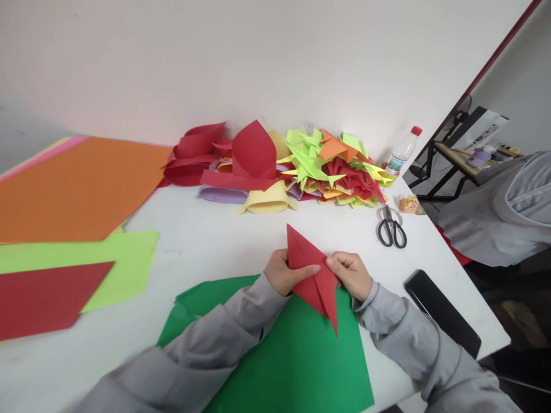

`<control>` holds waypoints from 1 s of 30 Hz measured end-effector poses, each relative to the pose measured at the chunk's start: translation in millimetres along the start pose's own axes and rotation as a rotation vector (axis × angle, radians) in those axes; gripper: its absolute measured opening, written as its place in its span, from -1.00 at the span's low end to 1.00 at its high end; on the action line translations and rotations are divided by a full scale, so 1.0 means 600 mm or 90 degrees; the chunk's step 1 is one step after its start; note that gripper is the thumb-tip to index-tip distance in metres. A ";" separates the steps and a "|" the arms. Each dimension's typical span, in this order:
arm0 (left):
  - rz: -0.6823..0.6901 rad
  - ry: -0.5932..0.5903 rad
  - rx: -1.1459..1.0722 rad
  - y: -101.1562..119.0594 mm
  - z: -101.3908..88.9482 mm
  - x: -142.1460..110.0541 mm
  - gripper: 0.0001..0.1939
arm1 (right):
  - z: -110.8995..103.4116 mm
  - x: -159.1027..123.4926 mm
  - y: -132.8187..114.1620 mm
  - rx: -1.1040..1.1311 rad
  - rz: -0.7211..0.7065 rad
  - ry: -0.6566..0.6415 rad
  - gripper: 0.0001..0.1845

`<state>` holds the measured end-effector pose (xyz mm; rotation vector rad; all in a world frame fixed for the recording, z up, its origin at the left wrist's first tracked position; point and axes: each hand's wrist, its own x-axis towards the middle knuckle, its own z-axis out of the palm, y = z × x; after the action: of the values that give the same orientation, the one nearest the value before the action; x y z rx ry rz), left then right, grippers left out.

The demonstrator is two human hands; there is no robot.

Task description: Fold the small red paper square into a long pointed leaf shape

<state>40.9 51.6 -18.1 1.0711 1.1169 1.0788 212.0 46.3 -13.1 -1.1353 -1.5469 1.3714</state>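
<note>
Lying nearest is a green sheet (297,355), and just above it the left hand (284,274) and right hand (350,275) pinch a folded red paper (312,267) from either side. Farther right sit black scissors (391,226). Against the far wall lies a heap of folded paper shapes (297,166), with a plastic bottle (400,154) at its right.

Both forearms (in grey sleeves) reach forward and angle inward until the hands nearly meet. The left hand (284,274) has its fingers curled and thumb stretched rightward in a pinching grip. The right hand (350,274) mirrors it, fingers bent, knuckles up.
</note>
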 end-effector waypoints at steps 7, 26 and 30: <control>0.042 0.041 -0.004 -0.003 0.001 0.003 -0.73 | -0.002 0.000 0.001 -0.025 0.007 -0.039 -0.41; 0.062 0.062 -0.053 0.001 0.006 0.002 -0.86 | -0.002 -0.003 0.003 -0.102 -0.028 -0.071 -0.42; 0.063 0.076 -0.070 -0.003 0.006 0.005 -0.84 | -0.001 0.000 0.001 -0.090 -0.016 -0.100 -0.42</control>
<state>45.2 54.1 -19.8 0.9933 1.0944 1.2818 212.7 46.3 -13.6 -1.1094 -1.7877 1.3798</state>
